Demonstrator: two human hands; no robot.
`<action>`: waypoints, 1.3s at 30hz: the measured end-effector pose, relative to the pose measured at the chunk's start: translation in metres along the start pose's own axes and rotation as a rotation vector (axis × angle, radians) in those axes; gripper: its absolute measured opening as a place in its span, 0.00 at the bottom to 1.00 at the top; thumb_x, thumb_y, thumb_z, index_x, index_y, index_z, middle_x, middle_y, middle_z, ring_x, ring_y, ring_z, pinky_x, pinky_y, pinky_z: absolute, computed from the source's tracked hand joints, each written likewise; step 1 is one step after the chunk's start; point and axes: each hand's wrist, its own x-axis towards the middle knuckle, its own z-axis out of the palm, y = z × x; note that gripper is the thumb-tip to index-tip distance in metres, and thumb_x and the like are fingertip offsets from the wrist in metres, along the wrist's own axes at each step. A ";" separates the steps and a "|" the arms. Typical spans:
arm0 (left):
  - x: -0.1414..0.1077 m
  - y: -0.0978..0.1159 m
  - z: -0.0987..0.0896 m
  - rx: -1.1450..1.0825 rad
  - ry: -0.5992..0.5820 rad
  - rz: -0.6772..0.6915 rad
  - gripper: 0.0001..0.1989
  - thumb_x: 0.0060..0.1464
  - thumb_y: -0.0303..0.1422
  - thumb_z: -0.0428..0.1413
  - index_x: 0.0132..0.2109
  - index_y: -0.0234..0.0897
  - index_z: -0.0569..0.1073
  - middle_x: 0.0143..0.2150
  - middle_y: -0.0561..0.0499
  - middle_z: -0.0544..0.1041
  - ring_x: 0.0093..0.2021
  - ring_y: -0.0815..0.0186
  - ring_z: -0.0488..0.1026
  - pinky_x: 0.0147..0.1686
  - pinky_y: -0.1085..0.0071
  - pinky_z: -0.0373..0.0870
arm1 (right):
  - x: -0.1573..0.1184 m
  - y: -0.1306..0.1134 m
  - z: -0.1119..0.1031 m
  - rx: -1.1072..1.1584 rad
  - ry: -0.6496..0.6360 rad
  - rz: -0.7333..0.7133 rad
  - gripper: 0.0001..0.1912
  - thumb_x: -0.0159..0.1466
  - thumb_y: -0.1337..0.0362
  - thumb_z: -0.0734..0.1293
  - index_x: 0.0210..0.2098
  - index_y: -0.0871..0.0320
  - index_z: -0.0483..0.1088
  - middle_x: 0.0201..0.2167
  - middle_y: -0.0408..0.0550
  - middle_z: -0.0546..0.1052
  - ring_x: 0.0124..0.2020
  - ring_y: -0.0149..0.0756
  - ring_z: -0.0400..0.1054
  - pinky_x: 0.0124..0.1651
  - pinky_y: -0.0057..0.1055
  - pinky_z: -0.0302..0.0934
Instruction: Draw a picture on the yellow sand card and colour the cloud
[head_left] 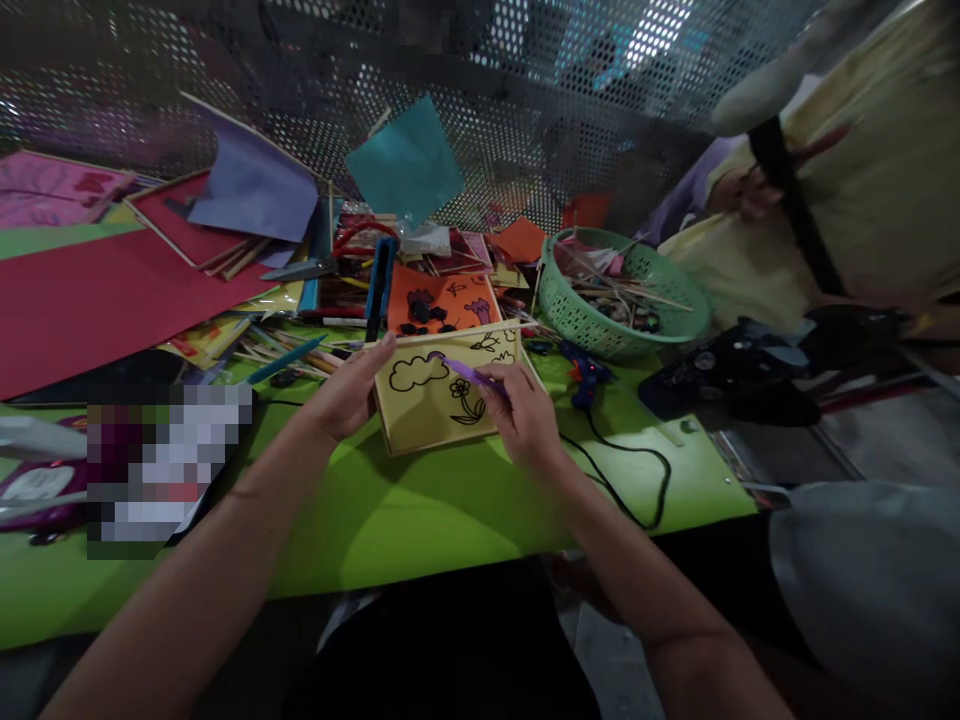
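Cloud (416, 375) and flower (460, 390) were outlined but seemingly uncoloured, pen (474, 375) clamped by the right grip (523, 412), card (420, 425) by the left grip (351, 388).

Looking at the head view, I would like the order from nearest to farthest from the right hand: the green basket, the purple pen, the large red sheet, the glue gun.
1. Purple pen: held in the right hand.
2. Glue gun: just right of the hand.
3. Green basket: right side, behind the glue gun.
4. Large red sheet: far left.
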 end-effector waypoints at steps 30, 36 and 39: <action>0.002 -0.001 -0.002 -0.014 -0.005 0.027 0.24 0.61 0.50 0.62 0.50 0.32 0.81 0.48 0.35 0.86 0.54 0.45 0.82 0.57 0.50 0.79 | -0.001 0.000 -0.002 -0.006 -0.015 0.021 0.08 0.75 0.62 0.62 0.51 0.52 0.70 0.42 0.50 0.78 0.40 0.41 0.72 0.41 0.36 0.66; 0.003 -0.003 -0.002 0.000 0.015 0.021 0.23 0.63 0.49 0.60 0.52 0.33 0.80 0.48 0.36 0.86 0.53 0.46 0.83 0.57 0.49 0.79 | -0.001 0.000 -0.002 -0.008 0.002 0.000 0.08 0.75 0.63 0.62 0.51 0.53 0.70 0.42 0.50 0.78 0.39 0.40 0.73 0.40 0.35 0.66; 0.004 -0.003 -0.002 -0.008 0.009 0.029 0.22 0.64 0.48 0.59 0.52 0.33 0.80 0.48 0.36 0.86 0.53 0.46 0.83 0.57 0.49 0.79 | 0.000 -0.001 -0.001 -0.009 -0.005 -0.013 0.08 0.75 0.62 0.62 0.51 0.53 0.70 0.43 0.51 0.78 0.40 0.41 0.73 0.41 0.35 0.67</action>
